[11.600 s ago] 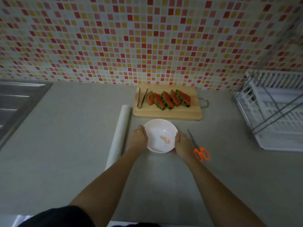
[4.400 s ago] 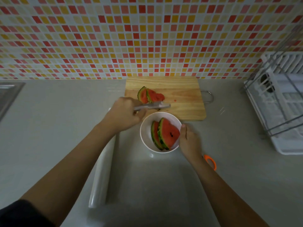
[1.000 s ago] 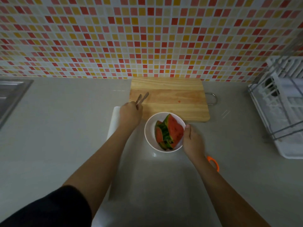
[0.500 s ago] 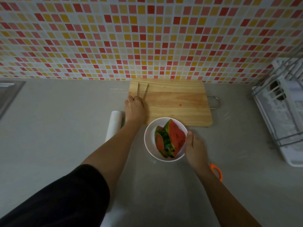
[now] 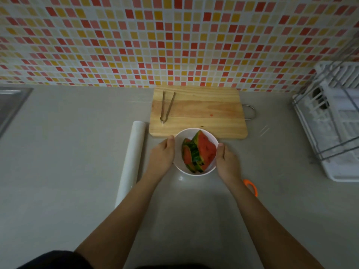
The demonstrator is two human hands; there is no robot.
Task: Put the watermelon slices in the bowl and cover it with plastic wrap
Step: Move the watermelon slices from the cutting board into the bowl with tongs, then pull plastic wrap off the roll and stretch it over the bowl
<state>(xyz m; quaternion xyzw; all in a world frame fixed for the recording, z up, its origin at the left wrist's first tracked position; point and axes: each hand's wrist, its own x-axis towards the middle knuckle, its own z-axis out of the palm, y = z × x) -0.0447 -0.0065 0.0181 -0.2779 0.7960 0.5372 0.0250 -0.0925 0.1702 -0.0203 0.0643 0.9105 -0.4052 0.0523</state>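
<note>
Since half a second ago we have let go of the tongs point(image 5: 167, 105), which now lie on the board point(image 5: 204, 113) behind the bowl point(image 5: 194, 130), and our left hand point(image 5: 162, 157) has come back to the bowl's left side. It and our right hand point(image 5: 227, 164) cup the bowl, thumbs at its rim, fingers hidden. The slices point(image 5: 202, 152) stand packed inside, uncovered. Left of the bowl lies the roll point(image 5: 132, 162), untouched. Right of it, our wrist covers most of the scissors point(image 5: 251, 186); the rack point(image 5: 334, 133) stands far right.
</note>
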